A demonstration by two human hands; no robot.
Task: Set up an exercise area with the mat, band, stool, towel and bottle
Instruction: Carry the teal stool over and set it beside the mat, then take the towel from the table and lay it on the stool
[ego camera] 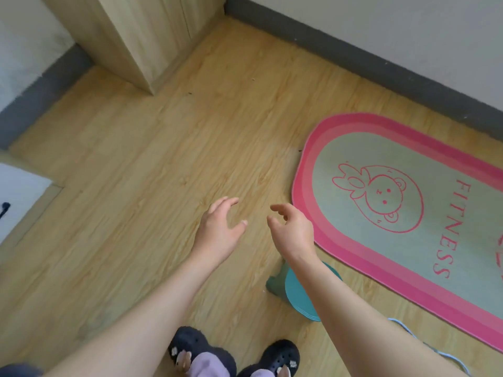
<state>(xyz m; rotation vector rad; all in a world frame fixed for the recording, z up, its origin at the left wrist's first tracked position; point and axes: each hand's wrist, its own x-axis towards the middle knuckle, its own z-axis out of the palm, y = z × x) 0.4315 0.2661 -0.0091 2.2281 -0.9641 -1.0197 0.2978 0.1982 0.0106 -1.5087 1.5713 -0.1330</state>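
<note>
A pink-bordered green mat (402,202) with a bear drawing and the word FITNESS lies flat on the wooden floor at the right. A teal stool (299,292) stands beside the mat's near edge, partly hidden under my right forearm. A light blue band (424,344) lies on the floor by the mat's lower edge, mostly hidden behind my right arm. My left hand (217,229) and my right hand (292,227) hover over bare floor left of the mat, fingers apart, holding nothing. Towel and bottle are out of view.
A wooden cabinet (141,42) stands at the back left against the wall with a grey skirting board (353,53). A white object (16,197) sits at the left edge. My feet in dark clogs (234,355) are at the bottom.
</note>
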